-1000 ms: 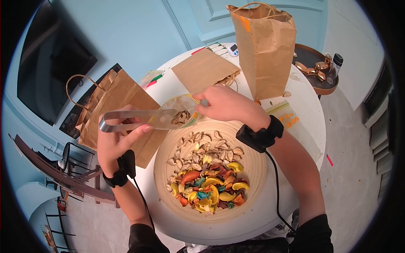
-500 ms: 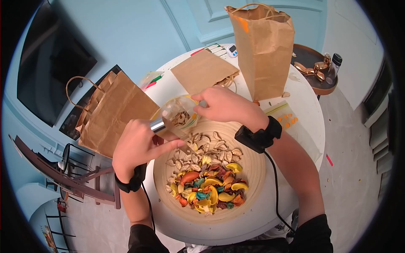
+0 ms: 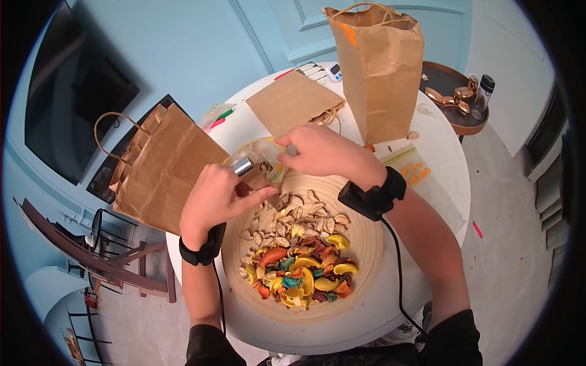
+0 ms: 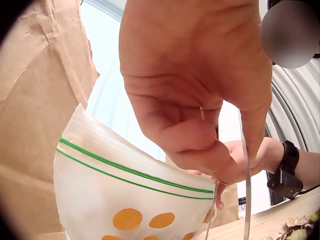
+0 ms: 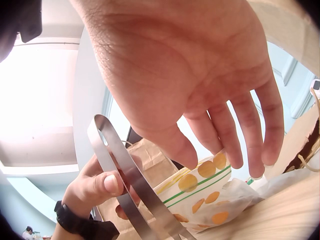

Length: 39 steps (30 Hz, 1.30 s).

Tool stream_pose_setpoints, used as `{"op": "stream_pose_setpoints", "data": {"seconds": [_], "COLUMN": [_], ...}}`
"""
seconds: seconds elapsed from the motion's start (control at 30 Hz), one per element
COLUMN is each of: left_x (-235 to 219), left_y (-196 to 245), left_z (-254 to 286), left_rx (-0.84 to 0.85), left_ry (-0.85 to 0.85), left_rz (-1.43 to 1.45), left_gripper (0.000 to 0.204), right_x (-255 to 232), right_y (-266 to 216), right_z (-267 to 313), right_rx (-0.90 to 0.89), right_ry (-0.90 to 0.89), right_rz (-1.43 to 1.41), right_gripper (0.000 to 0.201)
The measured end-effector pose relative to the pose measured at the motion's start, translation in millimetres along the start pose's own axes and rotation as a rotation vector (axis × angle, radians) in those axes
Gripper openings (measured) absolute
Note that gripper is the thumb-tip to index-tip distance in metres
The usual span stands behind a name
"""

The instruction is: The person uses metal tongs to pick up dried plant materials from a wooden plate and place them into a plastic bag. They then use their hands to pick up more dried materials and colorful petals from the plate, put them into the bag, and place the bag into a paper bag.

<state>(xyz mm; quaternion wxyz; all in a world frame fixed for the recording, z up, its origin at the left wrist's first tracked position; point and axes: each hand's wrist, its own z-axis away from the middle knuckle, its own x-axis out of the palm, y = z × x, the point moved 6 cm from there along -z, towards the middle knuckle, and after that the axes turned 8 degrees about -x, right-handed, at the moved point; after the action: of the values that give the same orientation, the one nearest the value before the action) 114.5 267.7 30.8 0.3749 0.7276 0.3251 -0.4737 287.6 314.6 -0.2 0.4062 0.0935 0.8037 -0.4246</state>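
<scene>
My left hand point(image 3: 210, 204) holds metal tongs point(image 3: 251, 175) near their bent end. The tong arms slant down over the upper left of a round wooden bowl point(image 3: 365, 226). With thumb and fingers, my right hand point(image 3: 323, 149) pinches the rim of a clear zip bag point(image 5: 210, 197) printed with orange dots. Its mouth gapes, and pale brown dried pieces show inside. The tongs overlap the bag in the head view. In the bowl, pale dried pods point(image 3: 296, 222) lie on the far side and coloured potpourri point(image 3: 305, 274) on the near side.
A brown paper bag point(image 3: 168, 165) stands at the left, a taller one point(image 3: 381, 79) at the back right. A folded paper bag point(image 3: 293, 100) lies behind my hands. Another dotted zip bag point(image 3: 430, 189) lies beside my right forearm. A small timer point(image 3: 333, 72) sits at the back edge.
My left hand has moved right and down with the tongs, turning them from lying across the bag's mouth to slanting toward the bowl. My right hand stays at the bag's rim.
</scene>
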Motion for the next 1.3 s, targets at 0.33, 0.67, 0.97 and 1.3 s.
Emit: {"op": "stream_pose_setpoints", "data": {"seconds": [0.33,0.67,0.97,1.3], "left_x": [-5.1,-46.3,-84.0,-82.1], "left_y": [6.0,13.7,-5.5,2.4], "left_z": [2.0,33.9,45.8,40.1], "left_rx": [0.067,0.04,0.002,0.067], "left_ry": [-0.028,0.075,0.469,0.294], "left_rz": [0.057,0.211,0.237,0.238], "left_gripper": [0.049,0.03,0.028,0.03], "right_x": [-0.4,1.1,3.9,-11.1], "right_y": [-1.9,-0.2,5.1,1.2], "right_z": [0.1,0.3,-2.4,-2.5], "right_rx": [0.019,0.03,0.022,-0.101], "right_ry": [-0.028,-0.032,-0.081,0.193], "right_rz": [-0.008,-0.008,0.036,-0.018], "right_gripper": [0.039,0.047,0.049,0.026]}}
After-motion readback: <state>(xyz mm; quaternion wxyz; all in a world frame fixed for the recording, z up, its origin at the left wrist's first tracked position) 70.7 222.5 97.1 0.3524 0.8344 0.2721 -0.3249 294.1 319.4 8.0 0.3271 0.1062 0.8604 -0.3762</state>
